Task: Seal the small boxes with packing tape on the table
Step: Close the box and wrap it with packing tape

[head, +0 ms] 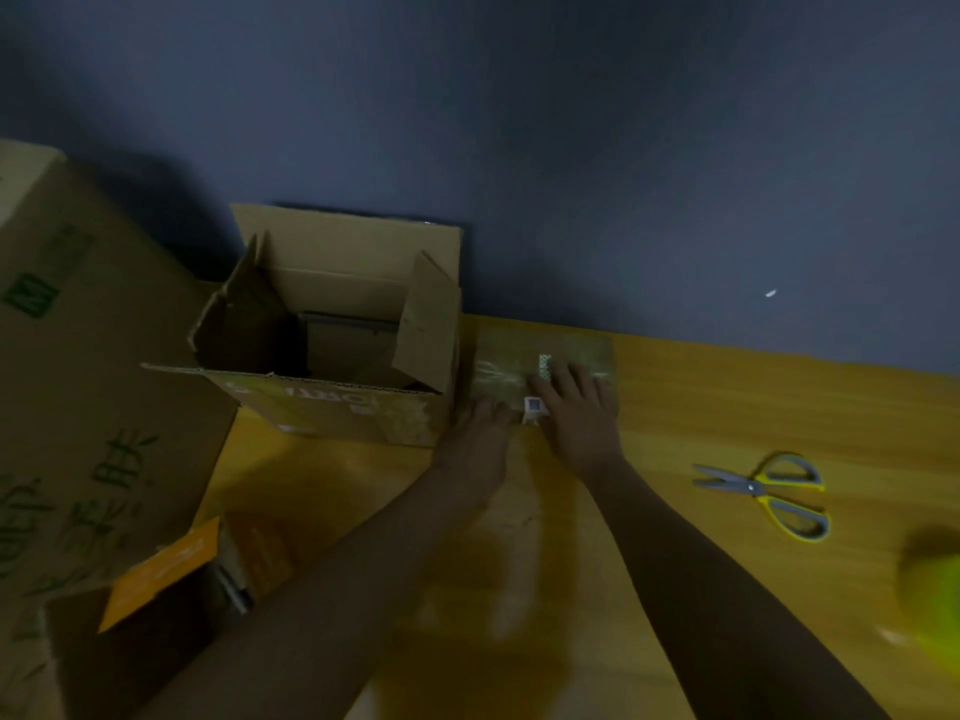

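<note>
Two hands: both lie on one small box at the far edge of the table, about 12 o'clock from the person.
Small box (519,363): flat, pale cardboard, glossy tape streaks across its top, lying on the table against the blue wall; its left end is just beside the open carton.
Right hand (576,407): palm down, fingers straight and spread, pressing flat on the box top; it grips nothing.
Left hand (480,433): at 9 o'clock of the right hand, resting at the box's near edge; fingers point toward the box, but the blur hides whether they curl round anything, so I cannot tell its grip.
White tag (534,407): small, pale, between the two hands at the box's near edge.
Open carton (332,402): flaps up, at 9 o'clock of the small box.
Scissors (769,491): yellow handles, blades open, on the table at 3 o'clock of the hands, well apart from them.
Large carton (78,407): green print, far left.
Table (727,397): yellow wood grain.
</note>
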Motion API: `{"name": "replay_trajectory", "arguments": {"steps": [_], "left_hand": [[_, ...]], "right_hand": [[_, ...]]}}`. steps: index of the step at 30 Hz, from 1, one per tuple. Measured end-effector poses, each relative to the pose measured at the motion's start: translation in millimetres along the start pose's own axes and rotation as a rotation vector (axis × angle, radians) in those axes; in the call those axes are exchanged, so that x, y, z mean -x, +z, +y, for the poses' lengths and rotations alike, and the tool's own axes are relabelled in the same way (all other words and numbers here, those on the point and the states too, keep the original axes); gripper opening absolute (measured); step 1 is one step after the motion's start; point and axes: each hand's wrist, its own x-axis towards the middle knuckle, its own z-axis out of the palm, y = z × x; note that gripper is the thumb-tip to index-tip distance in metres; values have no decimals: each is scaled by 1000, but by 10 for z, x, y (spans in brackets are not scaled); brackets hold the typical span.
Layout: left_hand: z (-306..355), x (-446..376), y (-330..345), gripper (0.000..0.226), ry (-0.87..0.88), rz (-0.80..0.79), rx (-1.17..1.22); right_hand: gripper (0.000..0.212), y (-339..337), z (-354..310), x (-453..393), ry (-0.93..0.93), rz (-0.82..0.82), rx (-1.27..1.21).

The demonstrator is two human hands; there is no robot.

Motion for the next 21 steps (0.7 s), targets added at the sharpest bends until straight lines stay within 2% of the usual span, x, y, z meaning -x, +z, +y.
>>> {"name": "replay_trajectory", "arguments": {"steps": [3,7,9,15,18,21], "left_hand": [[-6,13,-35,57,1,-3,1],[-6,42,-78,57,-15,-48,-16],[-4,81,-94,56,-29,-63,-19],[121,262,-236,47,-60,-65,-35],[185,399,-323,45,-73,-38,-58],[205,577,-390,40,-110,-11,-69]], "right_hand": [[55,-41,5,-158,26,-14,24],[66,-134,-1,-223,15,-125,105],[69,-198,-32,-142,1,-129,91],[68,-480,-203,240,27,-157,-78],[65,-689,-315,461,74,-104,-299],[58,-832,-446,661,76,-58,-406]]}}
